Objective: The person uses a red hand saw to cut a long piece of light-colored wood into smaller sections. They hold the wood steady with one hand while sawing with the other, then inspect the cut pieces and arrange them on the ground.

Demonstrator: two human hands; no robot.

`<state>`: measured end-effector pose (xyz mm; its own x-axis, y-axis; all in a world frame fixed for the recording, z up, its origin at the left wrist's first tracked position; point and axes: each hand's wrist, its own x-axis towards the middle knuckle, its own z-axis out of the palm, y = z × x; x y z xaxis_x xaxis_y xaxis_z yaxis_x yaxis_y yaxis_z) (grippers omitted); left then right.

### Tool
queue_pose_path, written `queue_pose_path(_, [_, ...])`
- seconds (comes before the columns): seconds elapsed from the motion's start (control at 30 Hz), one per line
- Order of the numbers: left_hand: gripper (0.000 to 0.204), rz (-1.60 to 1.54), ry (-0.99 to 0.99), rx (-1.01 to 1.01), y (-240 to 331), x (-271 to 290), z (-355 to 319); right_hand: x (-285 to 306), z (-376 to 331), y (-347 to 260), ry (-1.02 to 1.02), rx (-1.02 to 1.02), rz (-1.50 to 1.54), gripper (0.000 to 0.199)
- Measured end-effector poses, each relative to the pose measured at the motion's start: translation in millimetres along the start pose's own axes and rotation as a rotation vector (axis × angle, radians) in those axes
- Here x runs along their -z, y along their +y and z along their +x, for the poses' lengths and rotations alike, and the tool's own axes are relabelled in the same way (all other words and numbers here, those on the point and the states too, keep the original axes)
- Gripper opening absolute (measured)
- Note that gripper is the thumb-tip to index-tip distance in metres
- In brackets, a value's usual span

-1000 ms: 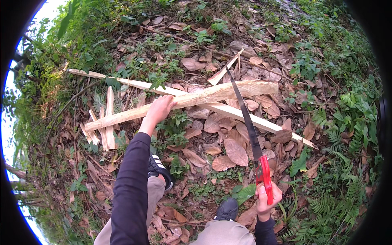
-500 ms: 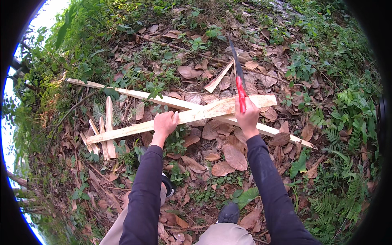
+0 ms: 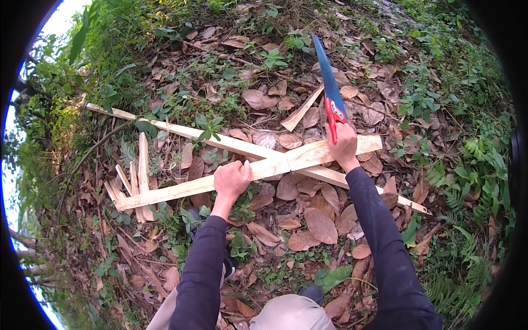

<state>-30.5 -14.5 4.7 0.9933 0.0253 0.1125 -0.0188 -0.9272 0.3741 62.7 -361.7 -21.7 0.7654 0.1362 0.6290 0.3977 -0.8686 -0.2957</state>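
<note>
My left hand [image 3: 232, 180] is closed round a pale wooden board [image 3: 176, 190], its thumb over the top edge. The board slants up to the right across a longer, thinner wooden strip [image 3: 231, 144]. A thin dark cut line crosses the board a little right of its middle. In my right hand [image 3: 343, 147] is a handsaw [image 3: 328, 77] with a red handle and a blue-grey blade. Its blade points away from me, with the broad side in sight, beyond the board. The right hand is over the board's right part; whether it touches the wood I cannot tell.
Several short wood pieces [image 3: 144, 165] lie at the board's left end. One split offcut [image 3: 302, 109] rests on the leaves left of the saw blade. Dry brown leaves [image 3: 320, 225] cover the ground, with green plants and ferns [image 3: 467, 242] around. My knee [image 3: 291, 313] shows below.
The saw has turned in my right hand: its blade was nearly edge-on and now shows its broad side. The board and both hands have shifted slightly right in view.
</note>
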Motion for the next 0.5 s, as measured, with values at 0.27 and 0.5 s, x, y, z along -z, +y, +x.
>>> queue_pose_path(0.27, [0.043,-0.018,-0.112,0.025,-6,1,4,-4,-1,1,-0.020,-0.012,0.117,0.021])
queue_pose_path(0.5, [0.047,-0.021,-0.168,0.010,-7,7,9,-9,-4,1,-0.023,-0.007,0.121,0.023])
